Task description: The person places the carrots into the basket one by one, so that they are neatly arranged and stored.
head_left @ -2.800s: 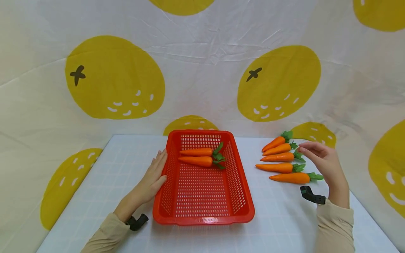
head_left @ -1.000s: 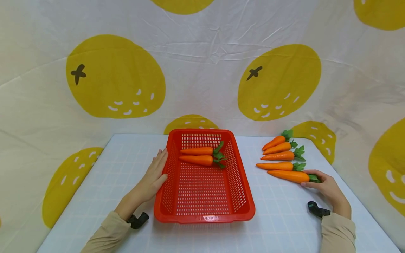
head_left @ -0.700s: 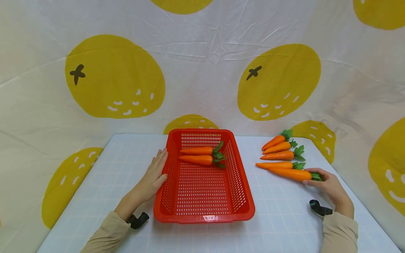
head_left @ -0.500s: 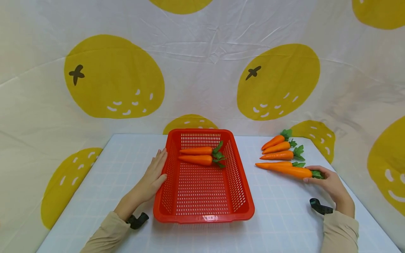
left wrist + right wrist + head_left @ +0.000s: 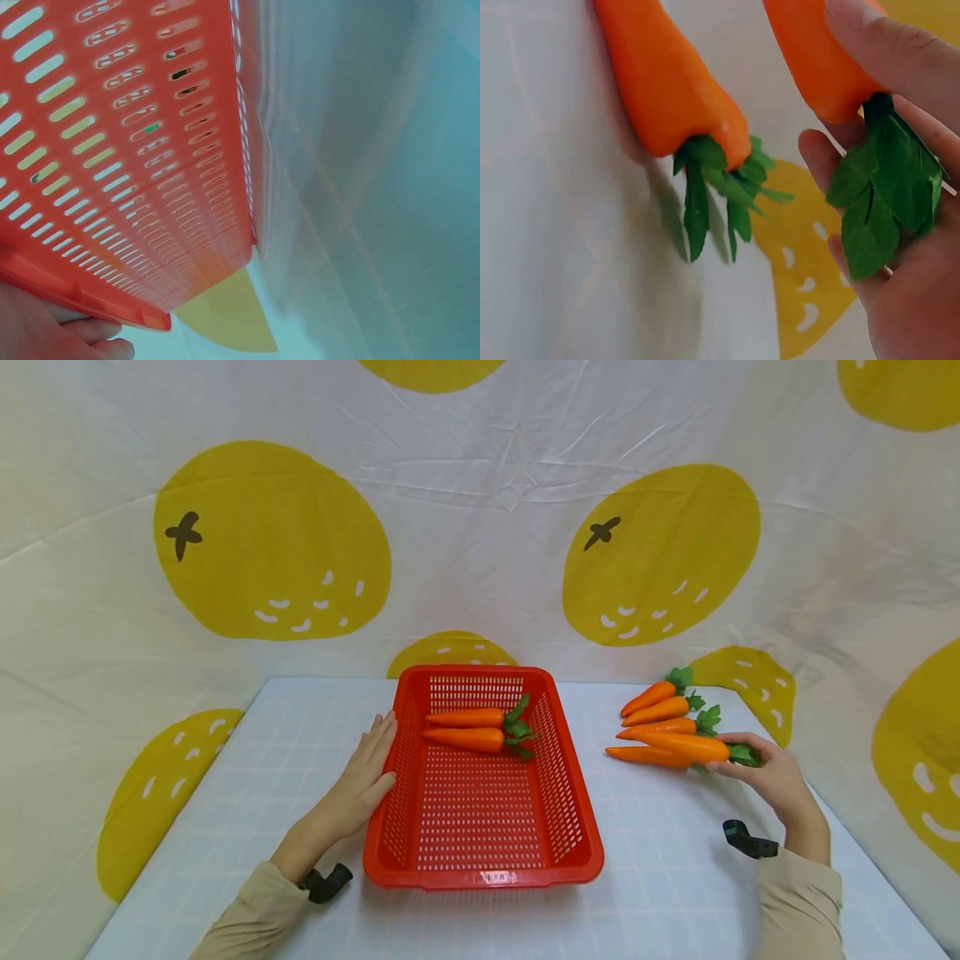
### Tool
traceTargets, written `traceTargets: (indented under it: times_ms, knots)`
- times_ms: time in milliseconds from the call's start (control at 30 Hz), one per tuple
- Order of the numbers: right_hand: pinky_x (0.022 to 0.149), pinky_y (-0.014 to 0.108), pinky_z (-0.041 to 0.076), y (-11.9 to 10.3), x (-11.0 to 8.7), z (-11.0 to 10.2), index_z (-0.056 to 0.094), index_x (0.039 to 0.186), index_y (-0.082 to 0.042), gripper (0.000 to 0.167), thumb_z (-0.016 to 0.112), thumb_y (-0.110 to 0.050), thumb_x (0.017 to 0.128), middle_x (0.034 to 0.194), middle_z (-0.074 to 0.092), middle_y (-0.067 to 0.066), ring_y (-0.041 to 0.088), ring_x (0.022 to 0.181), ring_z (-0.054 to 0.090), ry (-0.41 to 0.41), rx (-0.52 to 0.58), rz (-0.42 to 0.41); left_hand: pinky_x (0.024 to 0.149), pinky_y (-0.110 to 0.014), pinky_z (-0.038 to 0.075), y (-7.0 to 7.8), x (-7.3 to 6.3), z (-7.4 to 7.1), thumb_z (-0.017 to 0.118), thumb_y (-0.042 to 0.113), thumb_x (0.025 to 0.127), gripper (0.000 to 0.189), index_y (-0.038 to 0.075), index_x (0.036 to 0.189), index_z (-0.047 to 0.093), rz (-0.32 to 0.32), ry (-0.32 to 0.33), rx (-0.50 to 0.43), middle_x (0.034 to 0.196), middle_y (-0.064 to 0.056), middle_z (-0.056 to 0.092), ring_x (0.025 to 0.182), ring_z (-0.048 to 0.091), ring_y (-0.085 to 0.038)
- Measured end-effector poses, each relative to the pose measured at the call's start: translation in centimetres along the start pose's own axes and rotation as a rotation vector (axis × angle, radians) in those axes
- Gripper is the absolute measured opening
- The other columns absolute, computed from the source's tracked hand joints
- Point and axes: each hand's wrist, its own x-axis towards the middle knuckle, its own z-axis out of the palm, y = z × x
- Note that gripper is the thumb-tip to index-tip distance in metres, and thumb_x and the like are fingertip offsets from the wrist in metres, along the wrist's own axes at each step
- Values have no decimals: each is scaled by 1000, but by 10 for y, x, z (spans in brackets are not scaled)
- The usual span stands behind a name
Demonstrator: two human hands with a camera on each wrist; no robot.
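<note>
My right hand [image 5: 776,777] pinches a carrot [image 5: 693,746] near its leafy end, thumb on one side and fingers on the other. In the right wrist view that held carrot [image 5: 821,60] hangs above the tabletop, apart from another carrot [image 5: 667,82] lying there. Seen from the head, it overlaps the nearest lying carrot [image 5: 648,757]. My left hand [image 5: 360,785] rests with straight fingers against the left rim of a red plastic basket [image 5: 483,882]; the left wrist view shows its fingers at the slotted wall [image 5: 150,187]. Two carrots [image 5: 465,741] lie side by side inside the basket.
Several more carrots [image 5: 648,697] lie at the back right of the pale checked table [image 5: 660,877], leaves to the right. A white cloth [image 5: 465,568] with yellow fruit prints hangs behind the table.
My right hand came down from above the row, took the nearest carrot by its leafy end, and lifted it up and back over its neighbour. The left hand and basket stayed put.
</note>
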Motion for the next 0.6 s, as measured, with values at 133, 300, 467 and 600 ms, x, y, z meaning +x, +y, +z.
traceTargets:
  times_ms: [133, 300, 467, 600]
  knots:
    - [90, 58, 41, -18, 1, 2, 51, 135, -2, 68, 74, -45, 86, 137, 45, 24, 36, 116, 40, 7, -17, -36, 117, -61, -1, -1, 0, 0, 41, 8, 96, 70, -5, 156, 9, 1, -1, 0, 165, -18, 4, 151, -4, -36]
    - [90, 65, 40, -46, 0, 2, 53, 133, -3, 64, 74, -44, 87, 134, 48, 24, 41, 117, 41, 9, -47, -97, 116, -62, 0, -1, 0, 1, 41, 8, 95, 70, -5, 156, 9, -5, -2, 3, 165, -18, 4, 151, -5, -35]
    - [93, 71, 36, -77, -6, 3, 56, 128, -4, 57, 77, -36, 86, 129, 53, 22, 40, 119, 41, 47, -64, -202, 117, -61, 0, 0, -1, 1, 41, 7, 95, 70, -5, 156, 10, -5, 1, 0, 165, -18, 4, 151, -4, -36]
    - [89, 49, 46, -104, -12, 7, 60, 126, -6, 54, 79, -34, 84, 126, 56, 19, 30, 111, 45, 73, -105, -255, 118, -59, -1, 0, 0, 1, 41, 8, 96, 70, -5, 156, 9, -4, -2, -1, 165, -19, 4, 151, -5, -36]
